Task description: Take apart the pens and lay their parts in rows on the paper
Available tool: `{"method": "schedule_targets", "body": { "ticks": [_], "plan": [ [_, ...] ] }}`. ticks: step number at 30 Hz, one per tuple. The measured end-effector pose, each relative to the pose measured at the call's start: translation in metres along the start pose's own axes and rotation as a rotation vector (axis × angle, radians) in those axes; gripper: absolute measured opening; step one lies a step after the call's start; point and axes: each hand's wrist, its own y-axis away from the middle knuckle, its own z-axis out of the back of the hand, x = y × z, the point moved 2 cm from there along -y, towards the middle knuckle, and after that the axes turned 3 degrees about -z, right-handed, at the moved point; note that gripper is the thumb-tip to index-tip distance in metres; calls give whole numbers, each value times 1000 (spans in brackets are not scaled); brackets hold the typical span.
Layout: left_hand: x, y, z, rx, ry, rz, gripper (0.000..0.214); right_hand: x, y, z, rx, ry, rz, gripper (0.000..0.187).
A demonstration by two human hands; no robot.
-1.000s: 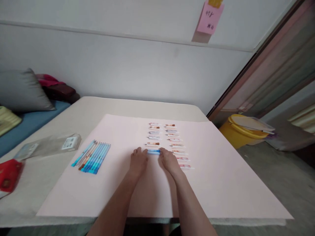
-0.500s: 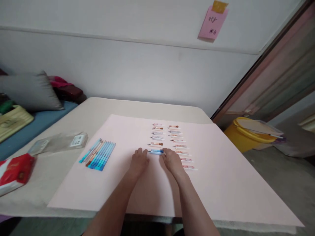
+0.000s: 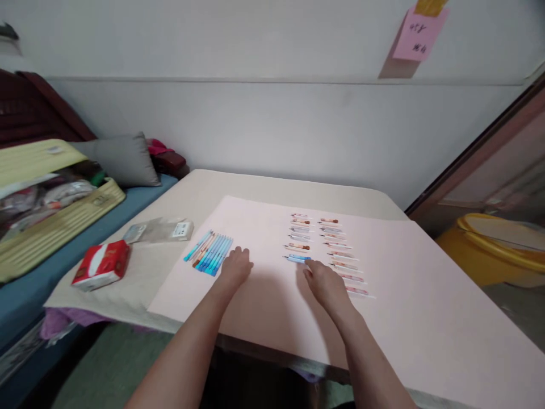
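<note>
Several blue, cyan and brown-toned pens (image 3: 212, 253) lie side by side in a slanted bunch on the pink sheet (image 3: 264, 318). Just right of this bunch is my left hand (image 3: 237, 266), fingers forward and nothing seen in them. A single blue pen (image 3: 297, 258) lies crosswise at the near end of the middle column. My right hand (image 3: 327, 279) is at its right end, fingertips touching or very close to it, thumb apart. Above that pen is a brown-ended pen (image 3: 298, 246), with more pens in line. Another column of pale and pink pens (image 3: 343, 254) runs along the right.
A red tissue pack (image 3: 102, 264) and a clear plastic packet (image 3: 159, 230) lie on the table's left side. Beyond them are a grey cushion (image 3: 121, 159) and an open yellow bag (image 3: 89, 224). A yellow bin (image 3: 481, 247) stands at the right, and a wall is behind.
My left hand has moved from the blue pen's left end toward the bunch on the left. The right hand stays by the pen. The view has turned left.
</note>
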Motion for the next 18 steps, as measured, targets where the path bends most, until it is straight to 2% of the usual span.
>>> {"method": "schedule_targets", "body": {
  "ticks": [4, 8, 14, 18],
  "plan": [
    [34, -2, 5, -30, -19, 209, 28, 10, 13, -1, 19, 29, 57, 23],
    [47, -3, 3, -27, 23, 309, 28, 17, 19, -3, 22, 34, 96, 20],
    [43, -9, -4, 0, 211, 350, 17, 21, 18, -5, 31, 6, 119, 21],
    [23, -11, -2, 63, 482, 279, 9, 30, 17, -8, 60, -158, 108, 26]
  ]
}}
